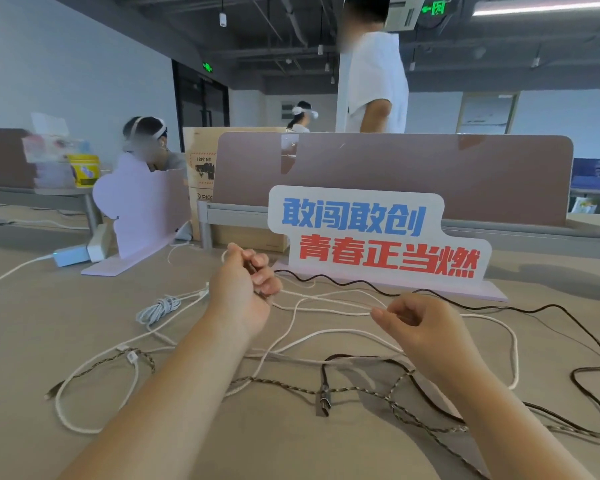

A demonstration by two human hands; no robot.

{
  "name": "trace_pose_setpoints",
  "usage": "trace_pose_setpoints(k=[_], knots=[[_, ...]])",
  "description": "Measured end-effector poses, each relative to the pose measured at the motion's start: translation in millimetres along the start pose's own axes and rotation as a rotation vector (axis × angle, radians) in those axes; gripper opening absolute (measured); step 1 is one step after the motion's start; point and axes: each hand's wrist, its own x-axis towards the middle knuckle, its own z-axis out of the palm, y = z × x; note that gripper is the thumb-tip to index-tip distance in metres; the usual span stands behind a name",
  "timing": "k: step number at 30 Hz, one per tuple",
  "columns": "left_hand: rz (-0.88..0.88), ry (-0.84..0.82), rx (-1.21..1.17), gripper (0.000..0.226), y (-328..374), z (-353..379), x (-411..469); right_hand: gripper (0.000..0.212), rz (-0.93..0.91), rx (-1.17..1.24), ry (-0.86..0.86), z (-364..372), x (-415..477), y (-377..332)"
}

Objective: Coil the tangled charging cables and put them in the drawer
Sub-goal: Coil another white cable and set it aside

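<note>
Several charging cables lie tangled on the tan desk (21,320). My left hand (245,285) is raised above the desk and grips loops of a white cable (326,299) together with a dark brown cable (499,306). My right hand (423,323) pinches the same white cable about a hand's width to the right. A brown-and-white braided cable (284,384) runs across the desk below my forearms, its plug (323,403) lying loose. A small grey bundled cable (158,308) lies left of my left hand. No drawer is in view.
A white sign with blue and red characters (378,237) stands just behind my hands. A lilac cloud-shaped sign (139,209) and a white power adapter (70,254) stand at the left. A brown partition (430,174) closes the desk's far side. People are beyond it.
</note>
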Motion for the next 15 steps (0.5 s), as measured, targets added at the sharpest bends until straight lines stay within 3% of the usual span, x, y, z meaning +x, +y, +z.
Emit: trace_pose_setpoints(k=[4, 8, 11, 15], knots=[[-0.025, 0.053, 0.09, 0.037, -5.6, -5.1, 4.5, 0.023, -0.052, -0.019, 0.208, -2.6, -1.2, 8.6], [-0.085, 0.0, 0.566, 0.024, -22.1, -1.5, -6.7, 0.021, -0.143, 0.011, 0.355, -0.2, -3.1, 2.3], [-0.179, -0.178, 0.836, 0.044, -29.0, 1.0, -22.3, 0.021, -0.233, 0.034, 0.381, 0.8, -6.5, -10.0], [-0.358, -0.465, 1.01, 0.075, -37.9, 4.4, -41.0, 0.024, -0.32, -0.01, 0.365, 5.1, -9.2, -18.8]])
